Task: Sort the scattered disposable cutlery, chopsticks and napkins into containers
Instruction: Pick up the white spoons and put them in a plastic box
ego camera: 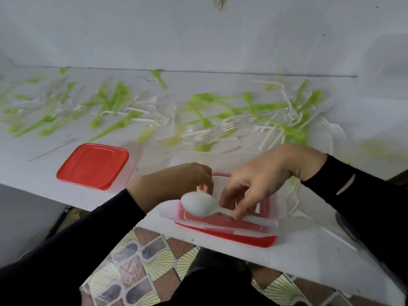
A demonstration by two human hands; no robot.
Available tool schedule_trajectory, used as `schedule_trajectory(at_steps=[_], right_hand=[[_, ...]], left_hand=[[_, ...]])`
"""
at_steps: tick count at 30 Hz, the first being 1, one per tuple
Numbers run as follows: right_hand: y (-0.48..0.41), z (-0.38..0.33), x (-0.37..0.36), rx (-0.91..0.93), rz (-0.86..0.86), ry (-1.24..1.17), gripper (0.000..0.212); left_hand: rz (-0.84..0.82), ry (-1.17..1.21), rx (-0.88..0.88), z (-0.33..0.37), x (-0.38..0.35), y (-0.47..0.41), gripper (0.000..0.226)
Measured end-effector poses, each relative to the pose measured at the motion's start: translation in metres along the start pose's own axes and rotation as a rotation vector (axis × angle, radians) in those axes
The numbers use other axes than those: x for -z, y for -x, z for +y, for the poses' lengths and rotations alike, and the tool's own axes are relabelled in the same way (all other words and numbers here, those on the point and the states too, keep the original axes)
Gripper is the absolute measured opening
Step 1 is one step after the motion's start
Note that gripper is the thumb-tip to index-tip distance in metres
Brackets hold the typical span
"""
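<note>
An open container (pixel 268 207), red at its base, is seen at the near edge of the table (pixel 309 244); its contents are blurred. A red-lidded container (pixel 92 165) lies to its left. Just above the open container a white spoon (pixel 204 207) is pinched by the handle in the right hand (pixel 262 177). The left hand (pixel 176 182) is curled at its left rim; a grip cannot be told.

Nothing readable is showing: no text, label, brand, number or sign is appearing legibly on any surface in view, and the motion blur is leaving any fine print too soft to make out
</note>
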State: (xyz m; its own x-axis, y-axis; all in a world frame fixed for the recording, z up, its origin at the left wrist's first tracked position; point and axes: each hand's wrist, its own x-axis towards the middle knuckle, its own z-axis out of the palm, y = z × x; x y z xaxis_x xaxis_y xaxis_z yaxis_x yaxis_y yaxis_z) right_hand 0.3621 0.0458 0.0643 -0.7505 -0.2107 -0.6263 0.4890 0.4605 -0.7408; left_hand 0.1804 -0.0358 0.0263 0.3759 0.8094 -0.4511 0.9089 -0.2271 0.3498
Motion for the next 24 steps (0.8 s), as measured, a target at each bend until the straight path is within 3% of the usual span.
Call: schedule_trajectory(at_steps=[4,8,21,24], right_hand=[[-0.018,0.000,-0.010,-0.178,-0.035,0.150,0.041],[-0.028,-0.001,-0.017,-0.225,0.000,0.220,0.043],[-0.049,0.003,-0.045,-0.228,0.398,0.374,0.041],[-0.050,0.003,-0.048,-0.233,0.446,0.419,0.032]], left_hand=[[-0.019,-0.031,0.028,-0.005,-0.004,-0.003,0.011],[-0.030,-0.034,0.039,-0.004,-0.004,-0.006,0.010],[-0.025,-0.015,0.078,-0.004,-0.003,-0.006,0.011],[-0.024,-0.005,0.086,-0.004,-0.003,-0.004,0.010]])
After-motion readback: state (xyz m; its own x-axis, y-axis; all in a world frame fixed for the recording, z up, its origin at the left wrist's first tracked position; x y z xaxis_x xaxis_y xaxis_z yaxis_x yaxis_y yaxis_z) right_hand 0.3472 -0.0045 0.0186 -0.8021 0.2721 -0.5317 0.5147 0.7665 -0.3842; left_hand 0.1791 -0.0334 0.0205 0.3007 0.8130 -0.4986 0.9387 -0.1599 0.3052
